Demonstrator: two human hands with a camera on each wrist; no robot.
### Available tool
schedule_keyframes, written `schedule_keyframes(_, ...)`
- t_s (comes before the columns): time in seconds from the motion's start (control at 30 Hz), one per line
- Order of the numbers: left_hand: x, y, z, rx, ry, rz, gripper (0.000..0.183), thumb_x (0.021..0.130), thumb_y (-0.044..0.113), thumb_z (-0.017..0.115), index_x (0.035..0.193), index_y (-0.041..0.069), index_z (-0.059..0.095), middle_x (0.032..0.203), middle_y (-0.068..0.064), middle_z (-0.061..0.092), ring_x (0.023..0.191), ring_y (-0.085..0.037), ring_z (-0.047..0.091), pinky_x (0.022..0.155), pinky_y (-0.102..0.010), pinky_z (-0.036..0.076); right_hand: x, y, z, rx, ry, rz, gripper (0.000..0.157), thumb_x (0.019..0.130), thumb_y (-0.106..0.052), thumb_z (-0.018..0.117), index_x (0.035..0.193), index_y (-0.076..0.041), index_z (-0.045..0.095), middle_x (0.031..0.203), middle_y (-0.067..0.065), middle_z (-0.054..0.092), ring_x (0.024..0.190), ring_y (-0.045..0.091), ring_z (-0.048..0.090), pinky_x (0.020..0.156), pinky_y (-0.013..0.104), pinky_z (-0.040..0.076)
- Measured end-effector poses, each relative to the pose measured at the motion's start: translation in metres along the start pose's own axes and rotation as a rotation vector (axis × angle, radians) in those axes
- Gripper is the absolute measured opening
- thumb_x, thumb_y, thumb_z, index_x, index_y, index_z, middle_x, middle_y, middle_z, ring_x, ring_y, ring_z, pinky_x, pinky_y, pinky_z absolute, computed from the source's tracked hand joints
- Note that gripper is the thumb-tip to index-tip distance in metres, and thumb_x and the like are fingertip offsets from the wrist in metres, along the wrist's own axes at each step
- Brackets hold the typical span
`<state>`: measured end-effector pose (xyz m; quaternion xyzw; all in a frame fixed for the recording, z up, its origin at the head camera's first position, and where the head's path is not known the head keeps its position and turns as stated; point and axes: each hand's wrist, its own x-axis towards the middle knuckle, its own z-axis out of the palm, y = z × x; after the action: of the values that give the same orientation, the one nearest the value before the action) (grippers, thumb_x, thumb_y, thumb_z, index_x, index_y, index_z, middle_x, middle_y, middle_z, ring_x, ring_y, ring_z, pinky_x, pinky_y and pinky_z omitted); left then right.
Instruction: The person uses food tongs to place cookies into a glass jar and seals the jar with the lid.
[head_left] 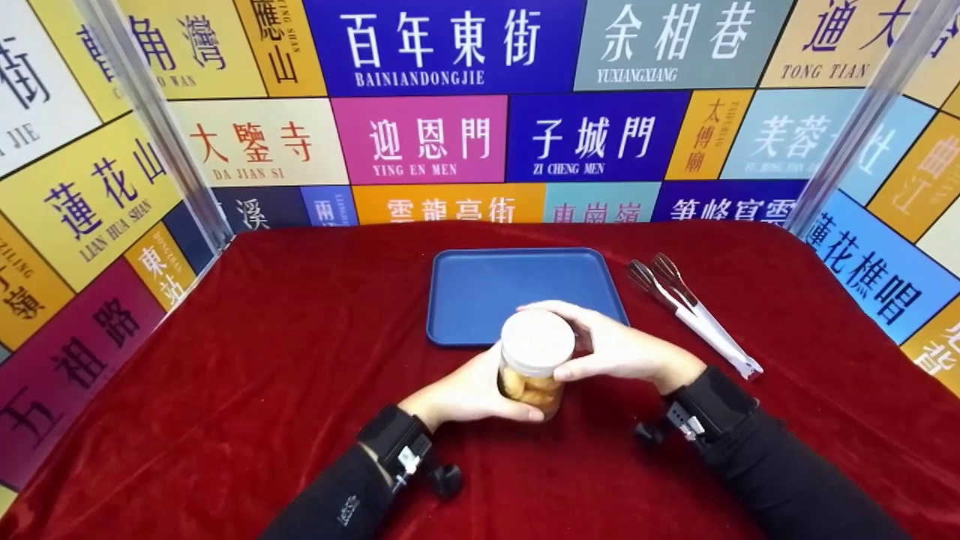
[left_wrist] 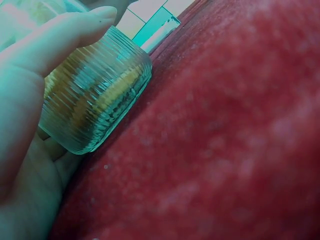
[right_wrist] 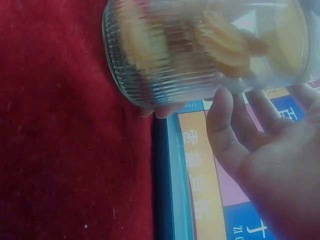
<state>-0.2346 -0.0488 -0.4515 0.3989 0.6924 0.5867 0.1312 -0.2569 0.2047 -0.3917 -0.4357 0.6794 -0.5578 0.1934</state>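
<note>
A clear ribbed jar (head_left: 531, 388) with a pale lid (head_left: 538, 341) stands in both hands, in front of the tray. Golden ridged cookies (right_wrist: 225, 44) show through its wall in the right wrist view. My left hand (head_left: 472, 386) grips the jar's body low down, thumb across the near side. My right hand (head_left: 619, 346) curves round the top from the right, its thumb at the lid's near edge and its fingers along the far edge. In the left wrist view the jar's base (left_wrist: 117, 122) is tilted, close over the red cloth.
A blue tray (head_left: 517, 281) lies behind the jar. To its right are serving tongs (head_left: 694, 311) with dark slotted ends and pale handles. Red cloth (head_left: 262, 360) covers the table. Panels with printed signs (head_left: 420, 139) and metal posts (head_left: 161, 112) border it.
</note>
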Motion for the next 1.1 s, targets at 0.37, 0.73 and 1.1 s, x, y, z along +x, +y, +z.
schedule_keyframes(0.37, 0.001, -0.001, -0.001, -0.006, 0.008, 0.010, 0.092, 0.078, 0.008, 0.095, 0.152, 0.023, 0.044, 0.139, 0.002, 0.062, 0.129, -0.017, 0.059, 0.116, -0.037, 0.044, 0.001, -0.001, 0.002, -0.028, 0.010, -0.010, 0.077, 0.091, -0.012, 0.085, 0.157, -0.008, 0.046, 0.152, 0.014, 0.056, 0.141, 0.027, 0.052, 0.115, 0.036, 0.047)
schedule_keyframes(0.73, 0.001, 0.002, -0.001, 0.019, -0.009, 0.040, 0.093, 0.080, 0.011, 0.095, 0.155, 0.020, 0.040, 0.139, 0.002, 0.062, 0.130, -0.017, 0.058, 0.118, -0.038, 0.043, 0.001, -0.004, 0.005, -0.174, 0.096, 0.029, 0.076, 0.086, -0.020, 0.092, 0.149, -0.013, 0.050, 0.142, 0.007, 0.061, 0.131, 0.024, 0.057, 0.107, 0.036, 0.052)
schedule_keyframes(1.1, 0.000, 0.000, -0.001, 0.023, 0.004, 0.022, 0.101, 0.078, 0.010, 0.096, 0.159, 0.020, 0.035, 0.143, 0.003, 0.060, 0.133, -0.016, 0.056, 0.119, -0.037, 0.041, 0.003, -0.011, 0.018, -0.357, 0.219, 0.094, 0.082, 0.076, -0.024, 0.098, 0.139, -0.011, 0.047, 0.133, 0.003, 0.062, 0.125, 0.023, 0.058, 0.110, 0.039, 0.044)
